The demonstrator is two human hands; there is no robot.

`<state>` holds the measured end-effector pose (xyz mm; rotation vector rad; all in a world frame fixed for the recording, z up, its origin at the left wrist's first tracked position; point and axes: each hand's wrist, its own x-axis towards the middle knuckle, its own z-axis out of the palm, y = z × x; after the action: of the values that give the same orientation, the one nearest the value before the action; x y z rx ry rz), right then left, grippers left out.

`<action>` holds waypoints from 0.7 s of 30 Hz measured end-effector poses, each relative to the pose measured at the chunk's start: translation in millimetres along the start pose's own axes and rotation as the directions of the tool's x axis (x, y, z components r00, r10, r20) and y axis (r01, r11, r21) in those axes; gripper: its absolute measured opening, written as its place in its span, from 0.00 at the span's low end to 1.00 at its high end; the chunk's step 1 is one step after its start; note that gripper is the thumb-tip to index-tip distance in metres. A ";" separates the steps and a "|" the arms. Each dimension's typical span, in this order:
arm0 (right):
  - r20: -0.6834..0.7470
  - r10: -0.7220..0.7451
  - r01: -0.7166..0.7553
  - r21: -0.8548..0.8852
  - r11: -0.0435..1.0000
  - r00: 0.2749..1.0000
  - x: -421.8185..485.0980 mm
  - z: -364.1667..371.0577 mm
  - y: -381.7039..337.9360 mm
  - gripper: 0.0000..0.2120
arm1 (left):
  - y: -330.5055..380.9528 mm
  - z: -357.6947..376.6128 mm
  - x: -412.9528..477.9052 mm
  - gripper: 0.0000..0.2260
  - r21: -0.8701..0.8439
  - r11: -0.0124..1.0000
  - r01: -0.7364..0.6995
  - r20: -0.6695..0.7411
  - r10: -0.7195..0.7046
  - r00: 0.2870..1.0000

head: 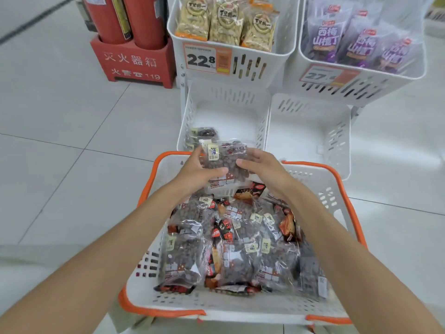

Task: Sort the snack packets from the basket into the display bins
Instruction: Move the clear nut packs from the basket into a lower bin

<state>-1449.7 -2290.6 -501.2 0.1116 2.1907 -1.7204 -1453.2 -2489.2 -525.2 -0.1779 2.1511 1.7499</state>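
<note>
**Packet held at basket's far rim, bin dead ahead at 12 o'clock**

A clear plastic packet of dark brown round snacks is gripped from both sides. The thumb of the left hand is laid across the packet's front, with the fingers wrapped round its 9 o'clock edge. The thumb of the right hand is pressed on the front near the 3 o'clock edge, and its fingers are hidden behind the packet.

The packet is held face up above the far rim of the white plastic basket with an orange rim. Its long axis runs from 6 to 12 o'clock. The end with the small yellow label points to 12, away from the person, and the white printed panel lies at the 6 o'clock end.

Just beyond the label end, at 12 o'clock, stands the lower left white slotted display bin. A few matching dark packets are already stacked in its near left corner, at about 11 o'clock from the held packet. The left hand is judged the nearer to that stack. A short forward carry along the packet's own axis is judged to be all that is required. The lower right white slotted bin, at 1 o'clock, holds no packets.
</note>
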 end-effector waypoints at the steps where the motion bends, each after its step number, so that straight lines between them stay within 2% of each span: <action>1: -0.032 -0.053 0.053 -0.006 0.999 0.998 6.7 -1.2 -9.7 0.15 | 11.1 -4.3 7.8 0.45 -0.016 0.999 -0.046 -0.042 0.045 0.998; 4: -0.113 -0.186 0.186 -0.012 0.983 0.976 33.4 -3.6 -29.2 0.15 | 40.7 -18.6 35.1 0.41 -0.002 0.987 -0.161 -0.118 0.160 0.980; 8: -0.195 -0.310 0.274 -0.191 0.943 0.931 79.6 -0.1 -37.2 0.17 | 56.0 -39.4 82.9 0.36 0.055 0.971 -0.233 -0.134 0.238 0.962; 11: -0.274 -0.338 0.283 -0.222 0.933 0.900 114.0 3.8 -30.3 0.17 | 49.9 -49.6 121.8 0.32 0.132 0.958 -0.255 -0.137 0.273 0.952; 16: -0.371 -0.350 0.286 -0.218 0.933 0.860 165.4 9.4 -12.6 0.19 | 38.9 -53.6 180.4 0.28 0.233 0.890 -0.392 -0.144 0.430 0.891; 18: -0.352 -0.329 0.291 -0.158 0.944 0.876 186.5 11.4 -4.1 0.19 | 26.4 -60.7 197.3 0.27 0.355 0.848 -0.394 -0.146 0.467 0.872; 19: -0.305 -0.288 0.268 -0.104 0.958 0.908 196.5 12.9 1.5 0.20 | 18.5 -65.8 202.6 0.27 0.459 0.811 -0.363 -0.146 0.471 0.870; 21: -0.135 -0.156 0.154 -0.025 0.988 0.979 212.0 16.2 11.5 0.24 | 1.2 -74.0 206.5 0.28 0.648 0.707 -0.283 -0.122 0.463 0.878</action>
<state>-1641.1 -2335.5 -583.0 0.0584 2.3664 -1.8285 -1659.6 -2534.0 -584.5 0.2279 3.0248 1.1259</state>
